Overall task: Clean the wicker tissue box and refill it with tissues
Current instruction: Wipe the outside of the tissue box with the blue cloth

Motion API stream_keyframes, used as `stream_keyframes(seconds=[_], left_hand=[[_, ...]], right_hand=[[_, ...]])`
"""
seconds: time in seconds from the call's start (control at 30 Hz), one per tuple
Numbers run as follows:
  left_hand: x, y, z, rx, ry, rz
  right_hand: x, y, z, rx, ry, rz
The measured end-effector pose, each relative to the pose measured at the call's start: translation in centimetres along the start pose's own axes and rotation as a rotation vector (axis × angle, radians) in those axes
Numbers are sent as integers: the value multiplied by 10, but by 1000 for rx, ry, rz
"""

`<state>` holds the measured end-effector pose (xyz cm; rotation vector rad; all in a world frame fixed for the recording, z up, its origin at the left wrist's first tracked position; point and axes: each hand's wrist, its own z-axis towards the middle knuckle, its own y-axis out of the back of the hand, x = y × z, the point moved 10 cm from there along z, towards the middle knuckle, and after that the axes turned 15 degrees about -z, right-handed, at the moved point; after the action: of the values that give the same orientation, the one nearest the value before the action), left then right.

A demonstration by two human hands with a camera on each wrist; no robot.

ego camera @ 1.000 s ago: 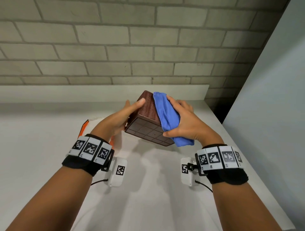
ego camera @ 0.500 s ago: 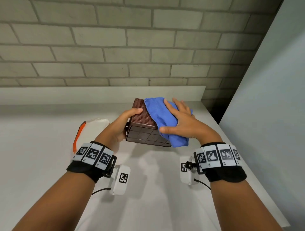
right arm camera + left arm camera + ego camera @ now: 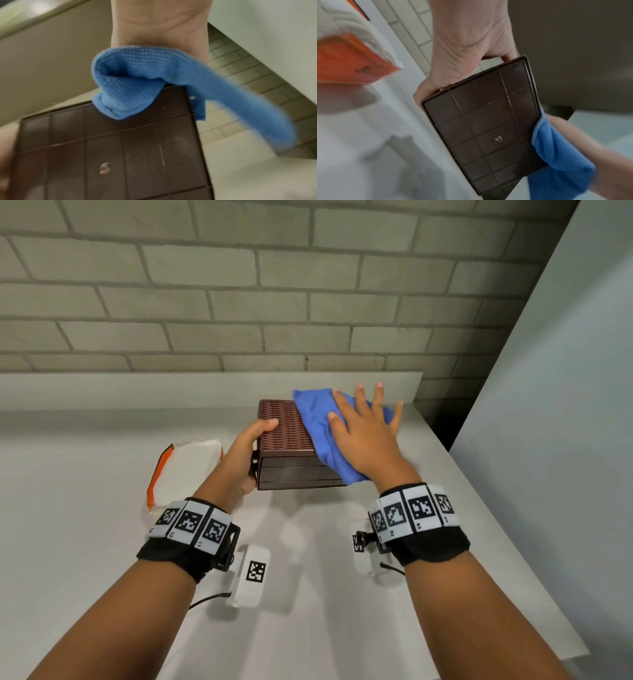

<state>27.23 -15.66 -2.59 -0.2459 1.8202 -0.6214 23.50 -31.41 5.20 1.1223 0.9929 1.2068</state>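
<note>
- Tissue pack: white with an orange edge, lying on the table at far left, just beside the left wrist. It is not in the box, so refilling is judged not yet begun.
- Left hand: grips the left end of the wicker tissue box. The thumb lies over the upper woven face; the left wrist view shows the palm and fingers wrapped round the edge of the gridded base. The box appears raised off the table, as a shadow lies beneath it.
- Wicker tissue box: brown, held between the two hands near the back of the table, tipped on its side. The gridded plastic base faces the person and the woven side faces up. Its long axis runs left to right, from one hand to the other.
- Blue cloth: draped over the right part of the upper woven face, with a fold hanging down over the base edge, as the right wrist view confirms.
- Right hand: laid flat on the cloth, fingers straight and spread, pressing it to the box; it curls round nothing.
- Judgement: cleaning is in progress. The unwiped woven surface lies to the left of the right hand, along the long axis toward the left thumb, so that hand is the nearer for the stroke. The left hand's grip must resist the push.
- Brick wall: behind the table.
</note>
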Motion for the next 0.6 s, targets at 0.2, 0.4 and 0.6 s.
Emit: stream_keyframes(seconds=[0.2, 0.4, 0.6], left_hand=[[2, -7, -3, 40, -15, -30], [5, -6, -11, 11, -22, -23], [2, 11, -17, -87, -46, -90]], right_hand=[[35, 5, -7, -79, 53, 92], [53, 8, -17, -130, 187, 197], [-3, 9, -5, -220, -53, 564]])
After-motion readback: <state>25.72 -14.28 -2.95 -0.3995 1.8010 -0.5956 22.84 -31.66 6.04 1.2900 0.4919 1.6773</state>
